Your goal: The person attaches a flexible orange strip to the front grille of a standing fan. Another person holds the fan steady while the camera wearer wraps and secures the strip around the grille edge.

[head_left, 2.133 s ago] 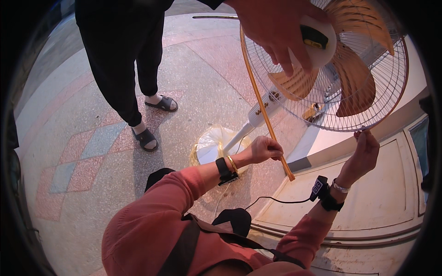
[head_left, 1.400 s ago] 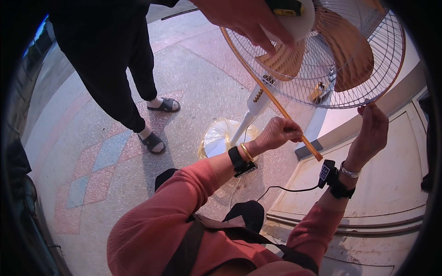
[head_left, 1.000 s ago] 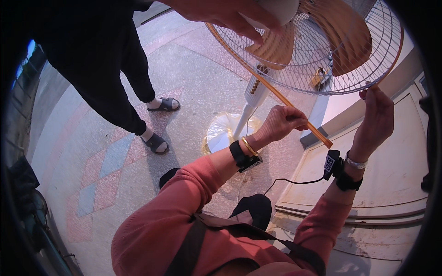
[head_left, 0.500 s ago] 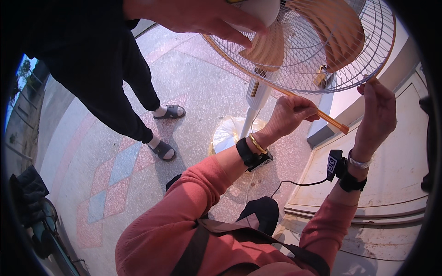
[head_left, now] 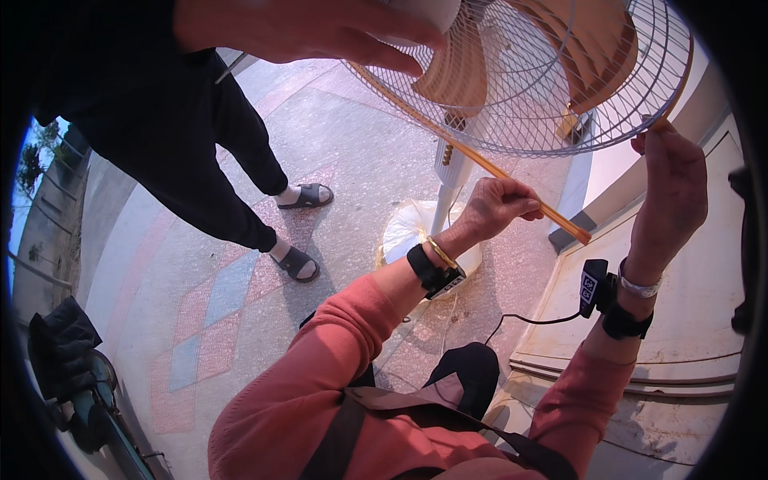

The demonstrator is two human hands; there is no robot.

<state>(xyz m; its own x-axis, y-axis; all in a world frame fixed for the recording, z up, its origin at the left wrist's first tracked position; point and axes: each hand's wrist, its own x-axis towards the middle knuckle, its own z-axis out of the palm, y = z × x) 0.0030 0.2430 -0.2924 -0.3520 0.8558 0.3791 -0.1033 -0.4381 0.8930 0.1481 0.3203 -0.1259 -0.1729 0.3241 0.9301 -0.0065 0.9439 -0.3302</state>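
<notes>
My left hand [head_left: 496, 206] pinches a thin orange strip [head_left: 576, 232] below the wire fan guard [head_left: 560, 142]; the strip runs up along the guard's rim, its lower end loose. My right hand [head_left: 672, 184] is closed on the rim at the lower right, fingertips on the orange band there. Inside the guard are wood-coloured blades [head_left: 596, 48]. Another person's hand [head_left: 304, 32] reaches over the guard near its white centre. Beneath, the white stand [head_left: 448, 176] rises from a base wrapped in translucent plastic [head_left: 400, 232]. Black devices are strapped to both my wrists.
The other person's dark-trousered legs [head_left: 192, 184], in grey sandals, stand at the left on a speckled, diamond-patterned floor [head_left: 128, 304]. At the far left is a dark vehicle [head_left: 76, 360]; at the right, a cream panel [head_left: 624, 336] lies against a low step, with a cable over it.
Both my hands have shifted up and to the right, keeping their holds. The other person's hand has moved left, and the guard appears higher and more tilted in the view.
</notes>
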